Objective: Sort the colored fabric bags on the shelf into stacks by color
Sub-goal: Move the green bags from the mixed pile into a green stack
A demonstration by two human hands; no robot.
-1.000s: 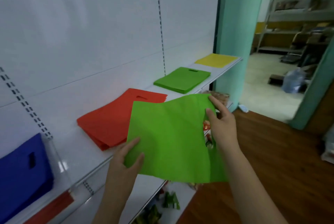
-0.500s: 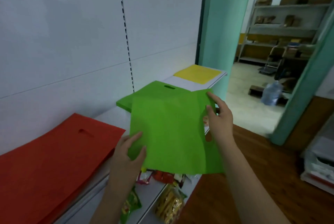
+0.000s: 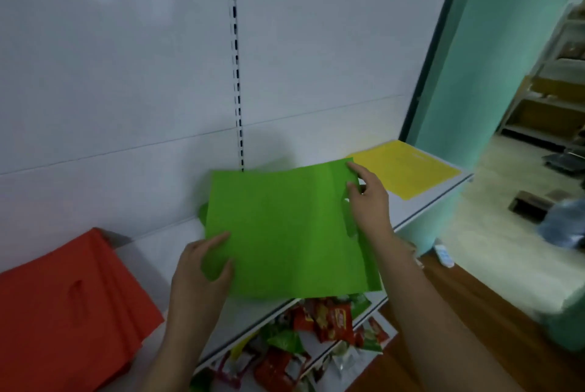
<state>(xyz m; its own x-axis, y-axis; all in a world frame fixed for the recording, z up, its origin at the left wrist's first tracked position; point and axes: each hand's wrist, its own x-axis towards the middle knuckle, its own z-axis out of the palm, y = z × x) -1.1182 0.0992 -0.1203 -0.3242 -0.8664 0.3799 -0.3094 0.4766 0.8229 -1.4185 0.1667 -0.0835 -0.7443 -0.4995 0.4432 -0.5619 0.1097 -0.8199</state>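
Observation:
I hold a green fabric bag [image 3: 285, 227] flat over the white shelf [image 3: 421, 211]. My left hand [image 3: 202, 277] pinches its lower left corner, thumb on top. At the bag's upper right edge, beside the handle cut-out, my right hand [image 3: 367, 201] pinches it. The bag covers nearly all of the green stack; only a sliver of the stack [image 3: 202, 211] peeks out at the left. A stack of red bags [image 3: 63, 303] lies at the lower left on the shelf. A yellow bag [image 3: 405, 166] lies flat at the shelf's right end.
A lower shelf holds several red and green snack packets [image 3: 319, 325]. A white slotted back panel [image 3: 235, 59] rises behind the shelf. A teal pillar [image 3: 474, 106] stands at the right, with wooden floor [image 3: 459, 312] below it and storage racks [image 3: 550, 100] beyond.
The view has swung right and closer; the blue bags left the view. Both hands have carried the green bag up and over the green stack, which it now covers.

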